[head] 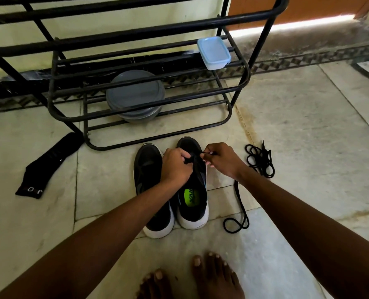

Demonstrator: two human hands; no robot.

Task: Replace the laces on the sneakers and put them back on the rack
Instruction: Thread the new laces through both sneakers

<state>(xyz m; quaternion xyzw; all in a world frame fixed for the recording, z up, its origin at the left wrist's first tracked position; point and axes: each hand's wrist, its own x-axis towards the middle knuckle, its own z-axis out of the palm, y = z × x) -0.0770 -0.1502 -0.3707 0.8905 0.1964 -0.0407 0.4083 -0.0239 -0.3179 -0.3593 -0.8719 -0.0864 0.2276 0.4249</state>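
Two black white-soled sneakers (147,169) stand together on the pale stone floor (287,126), just before the black metal rack (179,97) — my left hand (175,167) grips the right-hand sneaker (193,203) by its upper — my right hand (222,160) pinches its thin black lace (205,153).

Floor (287,126): sneakers (148,167), laces (260,160), sock (49,165), rack (157,138) (holding containers (135,91)).

dim interior, doorway glare, bowed edges

Under my left hand's (175,167) fingers (182,156) I cannot see the right sneaker's (192,197) eyelets. Left of them my forearm (118,216) hides part of the left sneaker (148,167). Beyond them the rack (50,87) runs off-frame.
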